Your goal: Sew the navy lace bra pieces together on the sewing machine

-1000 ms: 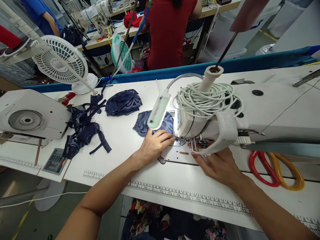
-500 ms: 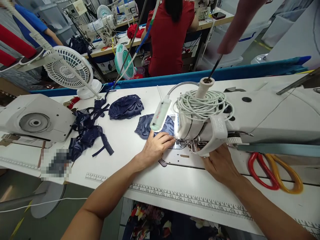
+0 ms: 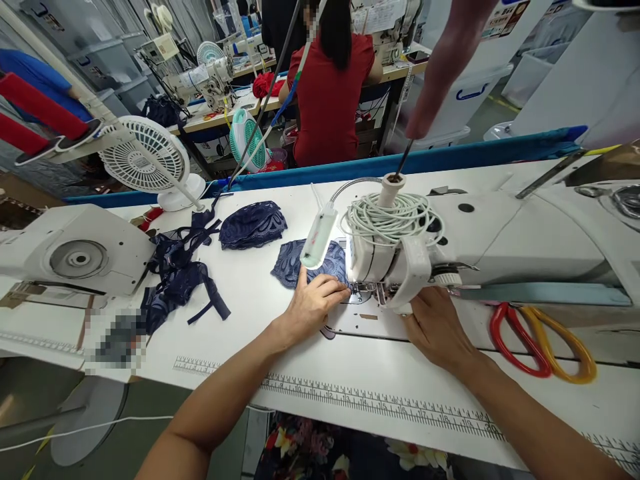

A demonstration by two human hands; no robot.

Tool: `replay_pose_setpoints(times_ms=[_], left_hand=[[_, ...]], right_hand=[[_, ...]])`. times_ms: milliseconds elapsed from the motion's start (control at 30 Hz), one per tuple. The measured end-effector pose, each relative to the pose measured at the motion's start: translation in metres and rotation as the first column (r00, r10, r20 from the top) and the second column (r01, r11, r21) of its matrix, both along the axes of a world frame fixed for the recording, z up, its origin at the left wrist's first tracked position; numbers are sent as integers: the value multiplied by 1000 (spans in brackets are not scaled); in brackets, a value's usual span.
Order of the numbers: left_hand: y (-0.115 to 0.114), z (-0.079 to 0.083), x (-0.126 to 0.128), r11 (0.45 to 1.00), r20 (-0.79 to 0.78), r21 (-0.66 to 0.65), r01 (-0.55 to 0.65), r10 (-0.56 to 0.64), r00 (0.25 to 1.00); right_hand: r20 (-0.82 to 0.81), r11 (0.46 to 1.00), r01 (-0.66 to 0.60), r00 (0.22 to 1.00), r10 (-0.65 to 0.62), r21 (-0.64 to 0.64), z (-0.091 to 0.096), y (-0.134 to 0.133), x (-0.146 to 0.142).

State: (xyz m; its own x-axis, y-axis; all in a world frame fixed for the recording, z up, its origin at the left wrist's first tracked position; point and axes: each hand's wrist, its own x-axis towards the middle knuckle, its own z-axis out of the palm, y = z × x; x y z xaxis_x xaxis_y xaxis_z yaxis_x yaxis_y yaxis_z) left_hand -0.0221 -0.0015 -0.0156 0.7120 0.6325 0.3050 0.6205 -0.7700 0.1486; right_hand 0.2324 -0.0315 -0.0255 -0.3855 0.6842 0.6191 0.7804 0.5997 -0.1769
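A navy lace piece (image 3: 286, 265) lies flat left of the white sewing machine's head (image 3: 373, 257), its right end near the presser foot (image 3: 377, 291). My left hand (image 3: 311, 303) is closed on the lace's near edge, index finger reaching up over it and the other fingers bent toward the foot. Right of the foot, my right hand (image 3: 436, 323) reaches in beneath the machine head. Its fingertips are hidden there, so what they touch does not show. A pale lamp (image 3: 319, 239) on a bendable metal neck hangs over the lace and covers part of it.
A folded navy lace bundle (image 3: 253, 225) and tangled navy straps (image 3: 183, 277) lie to the left. Scissors with red and yellow handles (image 3: 543, 343) lie at right. A white fan (image 3: 145, 153) stands behind. A printed ruler (image 3: 380, 400) runs along the front edge. Another person in red (image 3: 327, 100) sits beyond.
The camera view has shifted slightly, so the scene sits lower and the machine further left. Both hands keep nearly the same places around the presser foot.
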Motion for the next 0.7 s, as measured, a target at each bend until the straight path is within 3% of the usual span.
replay_pose_setpoints(times_ms=[233, 567, 700], left_hand=[[-2, -1, -1, 1000, 9, 6, 6, -6, 1000], [-3, -3, 1, 995, 5, 95, 5, -5, 1000], [-1, -3, 2, 996, 6, 88, -26, 26, 1000]], right_hand=[[-9, 999, 14, 1000, -15, -31, 0, -1, 1], [-46, 995, -104, 994, 104, 6, 7, -5, 0], [-40, 995, -95, 995, 95, 13, 4, -2, 1]])
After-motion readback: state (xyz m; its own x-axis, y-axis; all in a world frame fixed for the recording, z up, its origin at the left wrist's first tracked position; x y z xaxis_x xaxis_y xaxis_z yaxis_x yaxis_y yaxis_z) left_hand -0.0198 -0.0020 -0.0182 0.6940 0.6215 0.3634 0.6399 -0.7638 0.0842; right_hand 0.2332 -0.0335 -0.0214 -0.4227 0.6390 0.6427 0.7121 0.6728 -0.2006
